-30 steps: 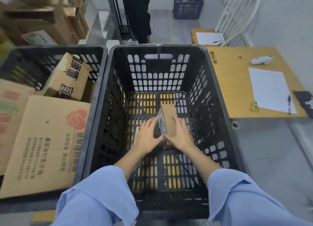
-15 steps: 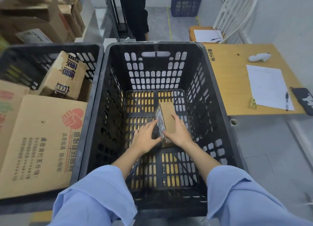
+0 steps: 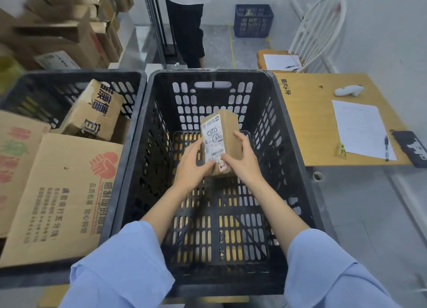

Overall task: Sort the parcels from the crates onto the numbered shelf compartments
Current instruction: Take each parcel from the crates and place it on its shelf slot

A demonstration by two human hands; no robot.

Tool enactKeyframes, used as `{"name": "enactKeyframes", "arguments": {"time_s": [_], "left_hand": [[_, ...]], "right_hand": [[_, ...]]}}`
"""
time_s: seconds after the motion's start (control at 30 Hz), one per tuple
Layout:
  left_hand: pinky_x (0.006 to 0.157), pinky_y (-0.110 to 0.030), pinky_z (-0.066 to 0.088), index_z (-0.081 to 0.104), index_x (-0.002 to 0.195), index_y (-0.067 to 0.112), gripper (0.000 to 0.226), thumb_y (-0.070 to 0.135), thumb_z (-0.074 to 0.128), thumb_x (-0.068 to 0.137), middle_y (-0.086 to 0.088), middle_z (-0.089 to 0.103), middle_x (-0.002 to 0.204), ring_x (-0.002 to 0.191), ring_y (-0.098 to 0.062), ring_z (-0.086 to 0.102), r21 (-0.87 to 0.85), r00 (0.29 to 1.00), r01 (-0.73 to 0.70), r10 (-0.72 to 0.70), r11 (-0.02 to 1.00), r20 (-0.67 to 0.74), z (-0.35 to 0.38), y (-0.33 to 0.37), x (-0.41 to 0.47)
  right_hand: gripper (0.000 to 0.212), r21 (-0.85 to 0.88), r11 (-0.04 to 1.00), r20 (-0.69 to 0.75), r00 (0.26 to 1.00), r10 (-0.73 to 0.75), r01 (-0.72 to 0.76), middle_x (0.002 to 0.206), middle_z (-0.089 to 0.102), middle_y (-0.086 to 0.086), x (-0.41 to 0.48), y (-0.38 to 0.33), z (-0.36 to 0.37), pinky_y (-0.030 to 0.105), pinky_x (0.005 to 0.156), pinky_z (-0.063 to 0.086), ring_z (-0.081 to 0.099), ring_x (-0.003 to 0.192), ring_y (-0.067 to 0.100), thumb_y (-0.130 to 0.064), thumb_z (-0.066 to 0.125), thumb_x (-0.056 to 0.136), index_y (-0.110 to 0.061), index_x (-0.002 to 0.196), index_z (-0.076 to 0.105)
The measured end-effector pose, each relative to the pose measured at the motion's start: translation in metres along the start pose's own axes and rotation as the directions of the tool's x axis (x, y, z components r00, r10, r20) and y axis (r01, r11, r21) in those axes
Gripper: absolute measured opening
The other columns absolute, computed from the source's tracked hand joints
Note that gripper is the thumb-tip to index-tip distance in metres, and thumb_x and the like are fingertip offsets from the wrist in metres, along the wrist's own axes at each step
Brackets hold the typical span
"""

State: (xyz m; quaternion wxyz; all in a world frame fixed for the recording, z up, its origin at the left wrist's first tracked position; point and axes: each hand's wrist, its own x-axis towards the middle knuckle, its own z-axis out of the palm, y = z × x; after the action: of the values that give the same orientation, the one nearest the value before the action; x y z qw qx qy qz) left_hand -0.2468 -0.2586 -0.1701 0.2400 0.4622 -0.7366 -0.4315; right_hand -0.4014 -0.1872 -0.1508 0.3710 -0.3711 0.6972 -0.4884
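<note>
Over the right black crate (image 3: 275,127), both forearms reach down and in. Left hand (image 3: 193,167) and right hand (image 3: 242,160) curl their fingers round one small brown parcel (image 3: 232,132). It stands tilted between the palms, label toward the camera. Count: one parcel here; three cardboard boxes (image 3: 97,113) in the left crate (image 3: 80,74).

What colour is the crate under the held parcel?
Black crate with perforated walls; the head view shows it best.

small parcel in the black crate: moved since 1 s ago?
Yes. The small parcel has come up off the floor of the black crate; its top now overlaps the far wall.
</note>
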Motion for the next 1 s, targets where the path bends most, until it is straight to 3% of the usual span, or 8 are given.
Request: {"name": "enactKeyframes", "arguments": {"time_s": [0.17,0.3,0.47,0.57,0.67,0.77,0.87,1.0], "left_hand": [[0.101,-0.037,0.046,0.032,0.147,0.032,0.073,0.028,0.073,0.087,0.012,0.049,0.138,0.125,-0.012,0.050,-0.201,0.999,0.030,-0.035,0.979,-0.023,-0.005,0.018,-0.001],[0.091,-0.028,0.046,0.031,0.148,0.027,0.078,0.024,0.076,0.084,0.014,0.050,0.131,0.109,-0.008,0.054,-0.209,0.994,0.045,-0.065,0.977,-0.092,-0.010,0.027,-0.002],[0.090,-0.029,0.048,0.035,0.146,0.023,0.075,0.018,0.075,0.084,0.011,0.051,0.130,0.105,-0.006,0.056,-0.163,0.989,0.017,-0.041,0.986,-0.144,-0.020,0.038,-0.005],[0.097,-0.033,0.048,0.040,0.144,0.019,0.070,0.016,0.075,0.083,0.004,0.050,0.137,0.114,-0.009,0.052,-0.085,0.982,-0.010,-0.006,0.996,-0.189,-0.028,0.044,-0.008],[0.099,-0.034,0.047,0.043,0.140,0.020,0.066,0.016,0.076,0.083,0.004,0.049,0.137,0.116,-0.007,0.049,-0.048,0.974,-0.033,0.022,0.998,-0.227,-0.037,0.050,-0.013],[0.093,-0.027,0.049,0.044,0.138,0.021,0.064,0.017,0.076,0.083,0.004,0.049,0.138,0.110,-0.003,0.051,-0.026,0.966,-0.053,0.045,0.998,-0.254,-0.047,0.058,-0.019],[0.076,-0.012,0.045,0.045,0.134,0.024,0.061,0.018,0.077,0.082,0.009,0.050,0.134,0.096,0.004,0.055,-0.008,0.959,-0.067,0.062,0.998,-0.278,-0.057,0.067,-0.027],[0.078,-0.018,0.048,0.045,0.126,0.023,0.057,0.015,0.078,0.080,0.013,0.054,0.126,0.097,0.002,0.057,-0.021,0.938,-0.067,0.056,0.998,-0.341,-0.075,0.086,-0.039]], "right_hand": [[0.067,0.104,0.994,0.014,1.000,-0.027,0.026,0.137,0.045,-0.008,-0.001,-0.009,-0.003,0.016,0.083,0.045,0.046,0.122,0.010,-0.012,0.070,0.088,-0.035,0.139,0.035],[0.065,0.137,0.990,0.040,0.998,-0.042,0.036,0.130,0.047,-0.009,-0.001,-0.013,-0.004,0.016,0.078,0.052,0.051,0.116,0.004,-0.009,0.065,0.090,-0.035,0.140,0.032],[0.064,0.126,0.991,0.068,0.996,-0.064,0.055,0.126,0.047,-0.028,-0.002,-0.020,-0.004,0.010,0.076,0.051,0.053,0.113,-0.003,-0.011,0.062,0.093,-0.037,0.142,0.032],[0.062,0.111,0.991,0.076,0.994,-0.079,0.070,0.133,0.046,-0.023,-0.003,-0.026,-0.004,0.029,0.092,0.053,0.051,0.125,0.012,-0.012,0.061,0.093,-0.037,0.143,0.034],[0.064,0.127,0.989,0.093,0.991,-0.092,0.080,0.133,0.048,-0.018,-0.004,-0.032,-0.001,0.035,0.089,0.058,0.058,0.121,0.017,-0.010,0.060,0.094,-0.035,0.146,0.034],[0.067,0.105,0.990,0.112,0.988,-0.108,0.097,0.146,0.042,-0.004,-0.006,-0.038,0.003,0.049,0.096,0.054,0.055,0.125,0.019,-0.012,0.062,0.094,-0.037,0.148,0.032],[0.077,0.042,0.991,0.145,0.981,-0.130,0.125,0.152,0.037,-0.003,-0.008,-0.045,0.003,0.053,0.106,0.046,0.043,0.135,0.018,-0.019,0.067,0.091,-0.040,0.152,0.025],[0.084,0.039,0.977,0.248,0.946,-0.211,0.207,0.143,0.043,-0.016,-0.011,-0.063,-0.004,0.046,0.102,0.050,0.048,0.132,0.016,-0.028,0.076,0.085,-0.041,0.151,0.025]]}}
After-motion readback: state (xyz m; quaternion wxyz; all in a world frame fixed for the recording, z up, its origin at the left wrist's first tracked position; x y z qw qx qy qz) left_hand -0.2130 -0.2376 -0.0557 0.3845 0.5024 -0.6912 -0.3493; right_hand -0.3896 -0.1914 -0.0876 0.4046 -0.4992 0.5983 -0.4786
